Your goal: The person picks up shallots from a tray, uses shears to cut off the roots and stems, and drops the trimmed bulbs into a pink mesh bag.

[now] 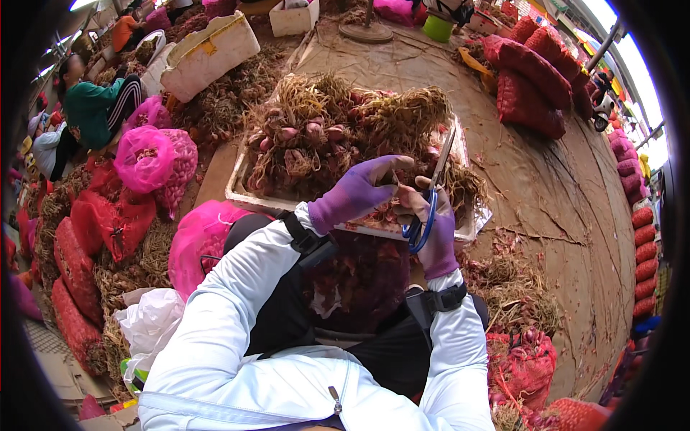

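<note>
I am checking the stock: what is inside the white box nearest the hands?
Pinkish bulbs with dry stalks are heaped in the white box; they hide its bottom.

A person in green [90, 115] sits at left, with red sacks [530, 100] and a scooter [606, 108] at upper right.

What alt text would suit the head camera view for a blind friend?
A purple-gloved right hand holds blue-handled scissors, close to the similarly gloved left hand, at a white box heaped with pinkish bulbs and dry stalks. Pink net bags lie to the left, red sacks at upper right.
</note>
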### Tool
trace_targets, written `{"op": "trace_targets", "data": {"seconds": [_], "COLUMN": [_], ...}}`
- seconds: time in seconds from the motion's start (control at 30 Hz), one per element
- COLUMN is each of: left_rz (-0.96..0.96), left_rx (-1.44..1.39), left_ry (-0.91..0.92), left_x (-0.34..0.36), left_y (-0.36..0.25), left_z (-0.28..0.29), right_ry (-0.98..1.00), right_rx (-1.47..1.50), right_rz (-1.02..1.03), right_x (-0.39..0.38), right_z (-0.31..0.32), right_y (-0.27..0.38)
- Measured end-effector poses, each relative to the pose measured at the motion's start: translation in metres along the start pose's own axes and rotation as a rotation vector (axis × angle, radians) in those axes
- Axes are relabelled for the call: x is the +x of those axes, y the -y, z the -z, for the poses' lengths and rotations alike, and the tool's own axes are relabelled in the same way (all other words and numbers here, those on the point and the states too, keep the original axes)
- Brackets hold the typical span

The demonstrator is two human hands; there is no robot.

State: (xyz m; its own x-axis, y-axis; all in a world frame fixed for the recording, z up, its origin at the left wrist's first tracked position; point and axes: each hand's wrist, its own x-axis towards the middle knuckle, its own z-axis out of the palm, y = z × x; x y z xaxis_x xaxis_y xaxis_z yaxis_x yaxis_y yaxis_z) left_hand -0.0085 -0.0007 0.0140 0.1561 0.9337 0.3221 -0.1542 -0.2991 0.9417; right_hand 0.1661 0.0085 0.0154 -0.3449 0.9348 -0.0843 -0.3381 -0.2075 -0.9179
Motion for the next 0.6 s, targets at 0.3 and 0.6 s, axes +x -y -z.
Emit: {"op": "trace_targets", "data": {"seconds": [0.3,0.6], "left_rz": [-0.083,-0.087], "left_rx": [0.124,0.116], "left_ry": [-0.087,0.046], "left_x": [0.005,-0.001], "left_y": [-0.005,0.011], "left_z": [0.018,0.006], "right_ry": [-0.028,0.099], "right_rx": [0.064,0.096], "right_rz": [-0.058,-0.204], "right_x": [-0.007,-0.001], "right_z": [-0.001,0.008], "right_y": [0.01,-0.001]}}
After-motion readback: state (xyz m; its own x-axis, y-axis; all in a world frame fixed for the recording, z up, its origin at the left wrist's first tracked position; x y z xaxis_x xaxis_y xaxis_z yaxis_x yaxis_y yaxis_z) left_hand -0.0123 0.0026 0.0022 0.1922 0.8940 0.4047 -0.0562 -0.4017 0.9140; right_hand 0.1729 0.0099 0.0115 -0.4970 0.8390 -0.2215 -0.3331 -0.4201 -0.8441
